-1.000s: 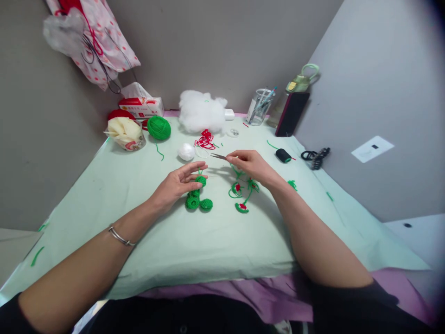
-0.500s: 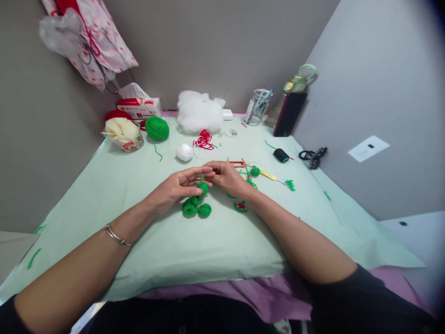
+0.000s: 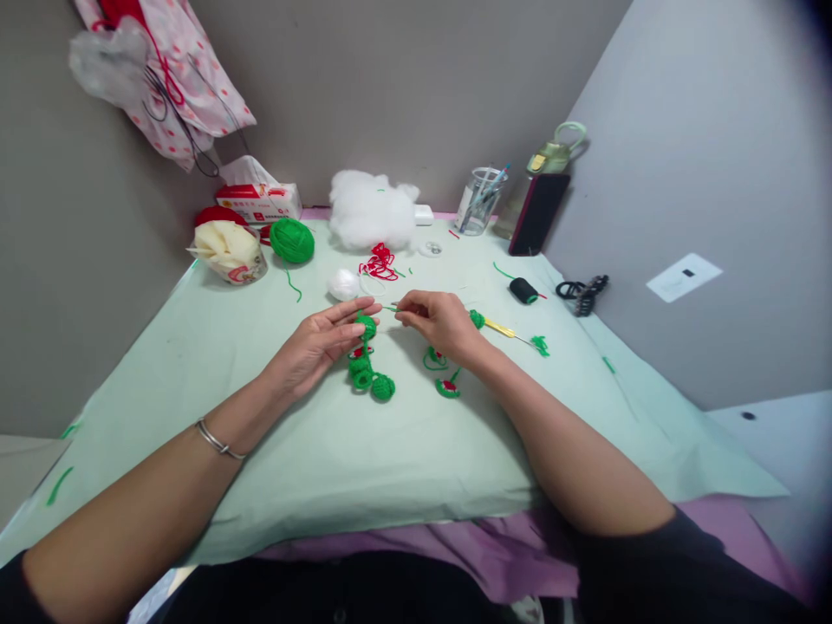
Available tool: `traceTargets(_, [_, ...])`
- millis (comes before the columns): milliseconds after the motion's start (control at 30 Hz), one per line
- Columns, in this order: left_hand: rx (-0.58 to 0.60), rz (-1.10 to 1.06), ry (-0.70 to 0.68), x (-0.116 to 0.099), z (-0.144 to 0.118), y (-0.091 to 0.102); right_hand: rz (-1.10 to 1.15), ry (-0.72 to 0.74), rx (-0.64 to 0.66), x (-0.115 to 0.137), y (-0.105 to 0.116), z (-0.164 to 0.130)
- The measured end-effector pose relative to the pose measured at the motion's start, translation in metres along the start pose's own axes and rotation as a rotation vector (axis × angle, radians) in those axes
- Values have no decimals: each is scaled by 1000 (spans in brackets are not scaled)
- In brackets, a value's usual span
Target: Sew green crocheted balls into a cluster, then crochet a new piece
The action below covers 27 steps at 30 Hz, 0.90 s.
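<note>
My left hand point(image 3: 318, 340) pinches the top of a string of small green crocheted balls point(image 3: 365, 360), which hangs down onto the pale green cloth point(image 3: 273, 433). My right hand point(image 3: 437, 321) is just right of it, its fingertips pinched on a thin green yarn end or needle pointing toward the top ball. Small green-and-red crocheted pieces point(image 3: 448, 386) lie under my right wrist. A yellow-handled crochet hook point(image 3: 503, 329) and a green ball point(image 3: 477, 319) lie just beyond my right hand.
At the back stand a green yarn ball point(image 3: 292, 240), white stuffing point(image 3: 370, 208), a small white ball point(image 3: 344, 283), red yarn scraps point(image 3: 379, 261), a tissue box point(image 3: 256, 199), a glass of tools point(image 3: 479, 201), a bottle and dark case point(image 3: 538, 212), and a dark thread spool point(image 3: 523, 289).
My right hand came from the scissors to the green balls, then drew slightly right pinching a thin strand. My left hand lifted the string's top ball.
</note>
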<state>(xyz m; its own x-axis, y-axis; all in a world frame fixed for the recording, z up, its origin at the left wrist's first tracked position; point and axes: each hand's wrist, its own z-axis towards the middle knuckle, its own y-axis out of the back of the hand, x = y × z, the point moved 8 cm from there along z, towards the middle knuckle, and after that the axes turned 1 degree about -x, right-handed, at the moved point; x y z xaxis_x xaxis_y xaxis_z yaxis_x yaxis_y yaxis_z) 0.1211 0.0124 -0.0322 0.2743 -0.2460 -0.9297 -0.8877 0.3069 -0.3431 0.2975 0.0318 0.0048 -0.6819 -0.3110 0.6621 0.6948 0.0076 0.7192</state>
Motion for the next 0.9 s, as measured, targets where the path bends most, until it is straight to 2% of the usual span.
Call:
traceTargets(200, [-162, -37, -82, -2, 4, 14, 36, 73, -8, 13, -3, -5])
traceTargets(367, [-132, -72, -159, -8, 3, 10, 438, -13, 129, 8, -21, -4])
traceTargets(500, [-117, -66, -177, -13, 2, 9, 586, -97, 161, 9, -25, -4])
traceTargets(633, [-157, -76, -209, -20, 0, 13, 603, -130, 85, 11, -18, -4])
traceTargets(700, [-132, -103, -186, -19, 0, 11, 542, -130, 19, 9, -14, -4])
traceTargets(800, [-73, -109, -158, -18, -1, 5, 395, -139, -127, -3, -1, -3])
traceTargets(900, [-68, -111, -154, -18, -1, 6, 254, -170, -227, -24, 18, 1])
